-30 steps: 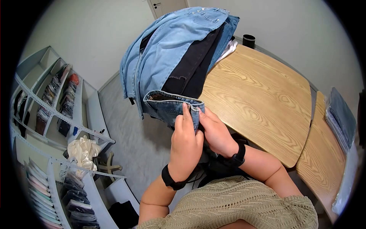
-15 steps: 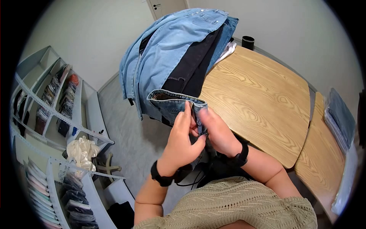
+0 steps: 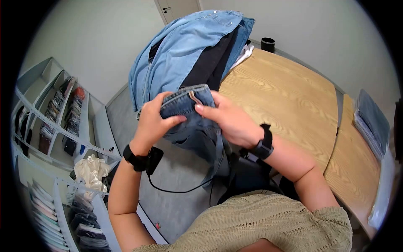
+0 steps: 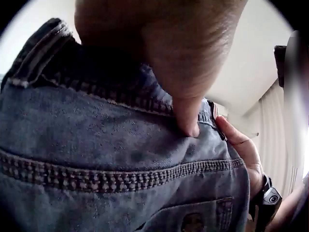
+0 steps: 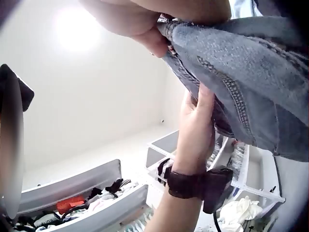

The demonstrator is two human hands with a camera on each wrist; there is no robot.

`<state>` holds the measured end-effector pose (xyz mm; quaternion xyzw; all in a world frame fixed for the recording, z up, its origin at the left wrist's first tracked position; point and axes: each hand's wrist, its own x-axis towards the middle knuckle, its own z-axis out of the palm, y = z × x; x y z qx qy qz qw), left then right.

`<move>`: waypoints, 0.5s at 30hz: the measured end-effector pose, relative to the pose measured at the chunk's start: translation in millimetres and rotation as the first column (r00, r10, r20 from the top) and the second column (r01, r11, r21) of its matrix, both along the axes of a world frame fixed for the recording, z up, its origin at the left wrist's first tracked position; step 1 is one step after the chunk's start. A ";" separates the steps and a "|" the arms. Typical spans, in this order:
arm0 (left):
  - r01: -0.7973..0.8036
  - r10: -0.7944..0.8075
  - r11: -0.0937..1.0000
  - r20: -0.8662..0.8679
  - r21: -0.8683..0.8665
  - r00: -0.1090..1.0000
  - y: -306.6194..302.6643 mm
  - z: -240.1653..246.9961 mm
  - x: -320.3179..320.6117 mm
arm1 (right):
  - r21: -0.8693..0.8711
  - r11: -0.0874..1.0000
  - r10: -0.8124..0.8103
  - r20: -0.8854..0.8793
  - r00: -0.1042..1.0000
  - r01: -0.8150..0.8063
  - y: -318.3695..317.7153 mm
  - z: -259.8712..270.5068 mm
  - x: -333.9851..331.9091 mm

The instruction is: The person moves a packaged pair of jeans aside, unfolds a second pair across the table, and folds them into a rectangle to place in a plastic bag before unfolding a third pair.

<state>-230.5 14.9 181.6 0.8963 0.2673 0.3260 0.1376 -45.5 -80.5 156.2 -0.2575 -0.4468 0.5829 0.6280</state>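
Note:
A pair of blue jeans (image 3: 191, 136) hangs from both hands, its waistband uppermost. My left hand (image 3: 152, 122) grips the left end of the waistband, thumb lying over the outside. At the other end, my right hand (image 3: 235, 121) pinches the denim beside a striped belt loop (image 3: 194, 98). In the left wrist view, a thick seam crosses the jeans (image 4: 87, 130) below the waistband, with a back pocket (image 4: 193, 215) under it. The left fingers are largely hidden behind the cloth. The legs hang down in front of the body.
A heap of light blue denim (image 3: 180, 54) and black trousers (image 3: 208, 63) covers the far end of the wooden table (image 3: 285, 96). Packed folded garments (image 3: 371, 119) lie at the right. White shelves (image 3: 58, 134) stand along the left, and a black cable (image 3: 178, 192) hangs below the left wrist.
The hands have moved apart, the left going left along the waistband. The waistband gap, visible before, is now drawn flat, and the jeans are turned with the waistband raised.

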 end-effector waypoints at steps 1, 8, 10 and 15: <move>-0.049 0.049 0.999 0.003 -0.001 0.999 0.1 4.0 1.5 | 0.058 0.998 -0.015 0.028 0.999 0.013 2.5 5.5 2.3; -0.025 0.027 0.999 0.044 -0.038 0.999 8.7 86.7 2.2 | 0.289 0.934 -0.313 0.387 0.867 0.209 30.5 19.0 32.3; -0.039 0.051 0.991 0.093 -0.126 0.994 14.8 107.4 -1.6 | 0.326 0.906 -0.402 0.454 0.795 0.272 41.6 -0.7 32.9; -0.125 0.129 0.990 0.061 -0.062 0.990 17.6 154.0 -19.1 | 0.130 0.945 -0.316 0.591 0.742 0.299 60.6 -53.6 34.0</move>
